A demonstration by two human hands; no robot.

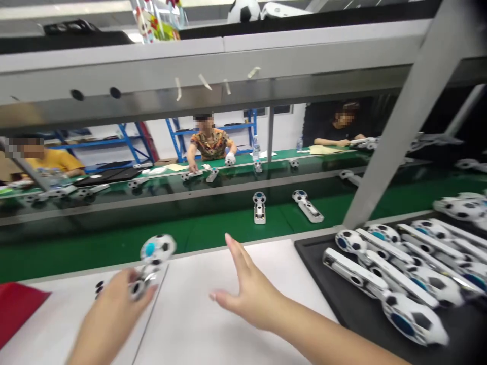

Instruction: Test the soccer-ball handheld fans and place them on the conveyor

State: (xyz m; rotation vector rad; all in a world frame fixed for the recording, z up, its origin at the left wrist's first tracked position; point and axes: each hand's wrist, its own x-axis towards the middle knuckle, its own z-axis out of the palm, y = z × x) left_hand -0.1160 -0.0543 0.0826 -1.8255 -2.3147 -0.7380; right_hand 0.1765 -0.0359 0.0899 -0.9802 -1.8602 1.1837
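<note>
My left hand is closed around a football-patterned device, holding it above the white work surface at the left. The device's round black-and-white head with a blue disc points up and away; motion blurs it, and my fingers cover its lower part. To the right, my right hand is over the white work surface, thumb and fingers spread, holding nothing. Beyond it, on the green belt, lie two similar devices, one upright in view and one slanted.
A black tray at the right carries several similar devices. A slanted grey post rises behind it. A shelf beam crosses overhead. Red material lies at far left. Several people sit across the belt, where more devices lie.
</note>
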